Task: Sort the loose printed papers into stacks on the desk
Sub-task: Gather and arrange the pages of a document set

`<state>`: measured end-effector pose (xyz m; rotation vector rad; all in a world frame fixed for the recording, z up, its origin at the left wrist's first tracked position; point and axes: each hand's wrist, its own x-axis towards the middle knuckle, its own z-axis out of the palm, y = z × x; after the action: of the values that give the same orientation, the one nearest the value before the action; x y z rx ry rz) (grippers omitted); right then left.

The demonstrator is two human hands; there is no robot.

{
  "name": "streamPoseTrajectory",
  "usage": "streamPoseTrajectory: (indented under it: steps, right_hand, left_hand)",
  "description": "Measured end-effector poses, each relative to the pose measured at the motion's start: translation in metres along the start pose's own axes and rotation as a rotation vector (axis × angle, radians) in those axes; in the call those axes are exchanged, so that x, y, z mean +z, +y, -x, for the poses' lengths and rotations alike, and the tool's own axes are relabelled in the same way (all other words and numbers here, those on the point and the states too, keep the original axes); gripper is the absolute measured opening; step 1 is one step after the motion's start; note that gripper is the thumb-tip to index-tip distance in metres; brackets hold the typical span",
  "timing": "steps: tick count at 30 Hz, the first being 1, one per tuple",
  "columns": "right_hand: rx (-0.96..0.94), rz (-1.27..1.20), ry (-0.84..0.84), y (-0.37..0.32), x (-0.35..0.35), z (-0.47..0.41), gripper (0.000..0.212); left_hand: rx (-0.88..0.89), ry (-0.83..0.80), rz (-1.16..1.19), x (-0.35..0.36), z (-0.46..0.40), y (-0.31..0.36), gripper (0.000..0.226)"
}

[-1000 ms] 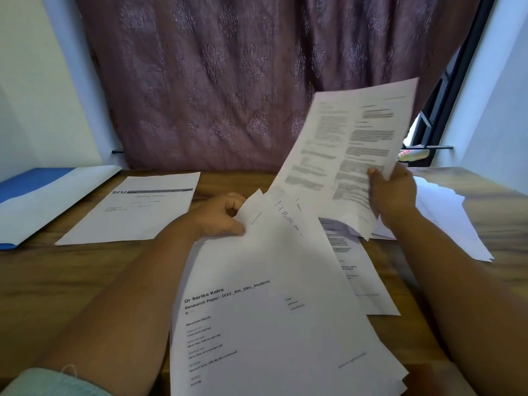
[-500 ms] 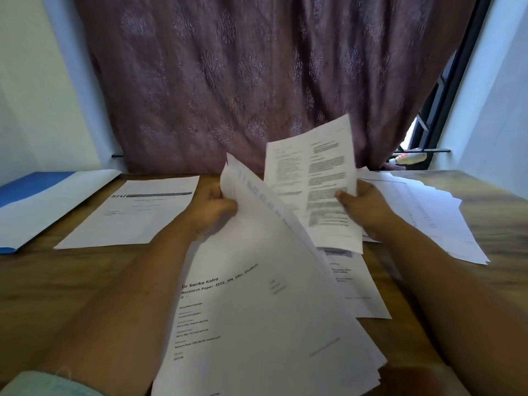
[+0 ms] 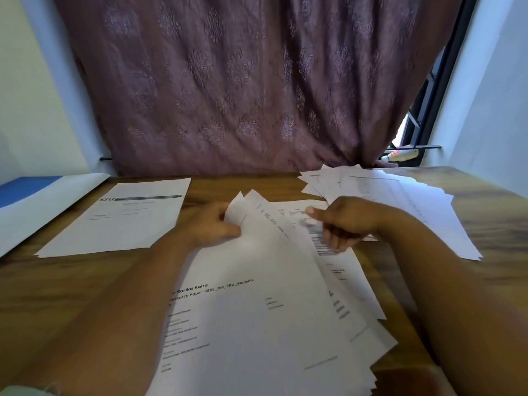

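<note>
Papers [image 3: 257, 324] fan across the desk [image 3: 71, 281], left hand [image 3: 211, 227] gripping their top corner, right hand [image 3: 345, 221] hovering loosely curled, holding nothing.

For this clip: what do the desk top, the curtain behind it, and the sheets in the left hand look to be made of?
Desk: wood or wood-look laminate, brown grain streaks, slight sheen.
Curtain: woven fabric, mauve, soft folds, damask-like motifs.
Sheets: plain white office paper, matte, black print, thin edges curling where the left hand grips them.
</note>
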<state>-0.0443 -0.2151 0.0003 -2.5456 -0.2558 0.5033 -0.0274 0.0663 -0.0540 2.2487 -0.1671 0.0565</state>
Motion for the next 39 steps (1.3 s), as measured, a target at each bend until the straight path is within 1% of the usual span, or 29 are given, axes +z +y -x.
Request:
streamPoseTrajectory:
  steps: [1,2,3,5,7,9,11,12,13,15,17,18,21,25,29,31,33,35,37,39]
  right_hand:
    - [0.056,0.112,0.094,0.008,-0.006,-0.003,0.056]
    - [0.123,0.192,0.149,0.015,-0.010,-0.002,0.048]
    - [0.196,0.220,0.170,0.018,-0.010,0.000,0.046]
    - [0.276,0.236,0.180,0.017,-0.002,0.001,0.055]
    - [0.258,0.321,0.215,0.008,0.010,-0.003,0.058]
    - [0.195,0.374,0.231,0.000,0.022,-0.004,0.052]
    - [0.155,0.302,0.207,-0.005,0.027,-0.003,0.043]
    - [0.137,0.280,0.200,-0.006,0.028,-0.001,0.042]
    - [0.110,0.294,0.200,-0.008,0.029,0.000,0.046]
    - [0.073,0.372,0.229,-0.011,0.031,-0.003,0.062]
    - [0.087,0.409,0.278,-0.015,0.036,-0.007,0.075]
    - [0.094,0.406,0.294,-0.016,0.037,-0.008,0.078]
    - [0.059,0.279,0.318,-0.017,0.035,-0.007,0.076]
    - [0.012,0.117,0.304,-0.014,0.033,-0.010,0.060]
    - [-0.005,-0.208,0.456,-0.001,0.029,-0.027,0.046]
    - [-0.019,-0.334,0.493,0.005,0.024,-0.034,0.033]
    - [-0.035,-0.504,0.473,0.009,0.020,-0.035,0.025]
    - [-0.057,-0.627,0.415,0.010,0.017,-0.034,0.029]
    - [-0.049,-0.725,0.363,0.010,0.016,-0.034,0.032]
    - [-0.038,-0.788,0.329,0.011,0.015,-0.035,0.029]
  left_hand:
    - [0.003,0.003,-0.006,-0.001,-0.001,-0.002,0.028]
    - [0.004,0.001,-0.014,-0.001,-0.002,-0.003,0.030]
    - [0.000,-0.005,-0.010,-0.002,-0.001,-0.002,0.031]
    - [-0.005,-0.018,0.000,-0.003,-0.001,-0.002,0.035]
    - [0.005,-0.016,0.000,-0.003,-0.001,-0.002,0.037]
    - [0.009,0.001,0.008,-0.004,0.000,-0.002,0.037]
    - [0.005,0.008,0.031,-0.006,0.000,-0.002,0.035]
    - [0.002,0.013,0.045,-0.007,0.000,-0.003,0.033]
    - [-0.001,0.016,0.057,-0.008,0.001,-0.002,0.033]
    - [-0.013,0.015,0.055,-0.010,0.003,-0.001,0.034]
    - [-0.022,0.018,0.032,-0.010,0.002,-0.002,0.033]
    - [-0.025,0.025,0.016,-0.009,0.001,-0.003,0.032]
    - [-0.036,0.058,-0.015,-0.010,-0.004,-0.008,0.033]
    - [-0.055,0.061,-0.034,-0.010,-0.006,-0.011,0.031]
    - [-0.058,0.071,-0.019,-0.011,-0.004,-0.008,0.031]
    - [-0.041,0.094,0.001,-0.012,-0.004,-0.008,0.034]
    - [-0.012,0.133,0.018,-0.013,-0.004,-0.009,0.037]
    - [0.014,0.158,0.035,-0.012,-0.003,-0.008,0.030]
    - [0.033,0.159,0.051,-0.012,-0.003,-0.006,0.032]
    - [0.049,0.151,0.065,-0.013,-0.003,-0.006,0.035]
